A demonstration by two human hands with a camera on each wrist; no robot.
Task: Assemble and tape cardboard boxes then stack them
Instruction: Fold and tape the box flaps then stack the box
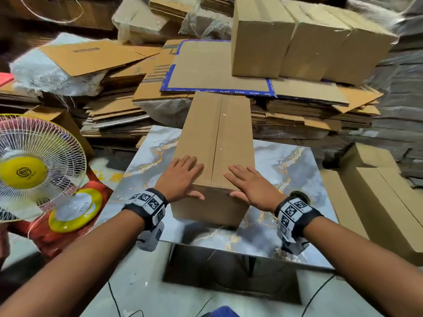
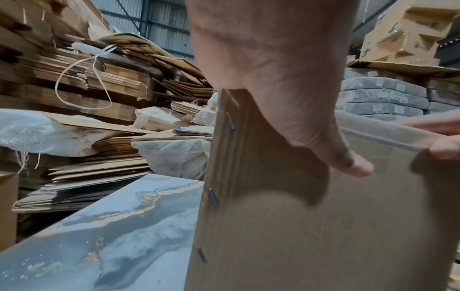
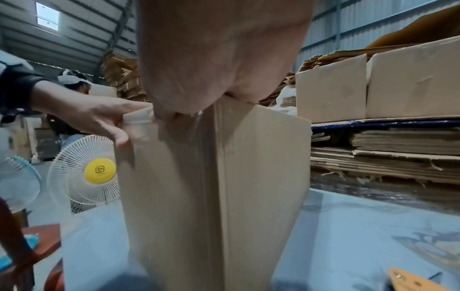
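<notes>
A long brown cardboard box [image 1: 217, 138] stands on the marble-patterned table [image 1: 286, 161], its two top flaps folded shut with a seam down the middle. My left hand [image 1: 180, 177] lies flat on the left flap at the near end, thumb [image 2: 348, 163] down over the near face. My right hand [image 1: 249, 184] lies flat on the right flap, thumb [image 1: 238, 194] over the same edge. Staples [image 2: 213, 196] run down the box's left corner [image 2: 286, 226]. In the right wrist view the box's near face [image 3: 199, 187] fills the middle, under my palm [image 3: 219, 59].
Three assembled boxes [image 1: 309, 40] stand in a row on piles of flat cardboard [image 1: 217, 67] behind the table. More boxes [image 1: 384, 191] lie at the right. A yellow-hubbed fan [image 1: 29, 165] stands at the left. Another person [image 3: 74, 84] is far off.
</notes>
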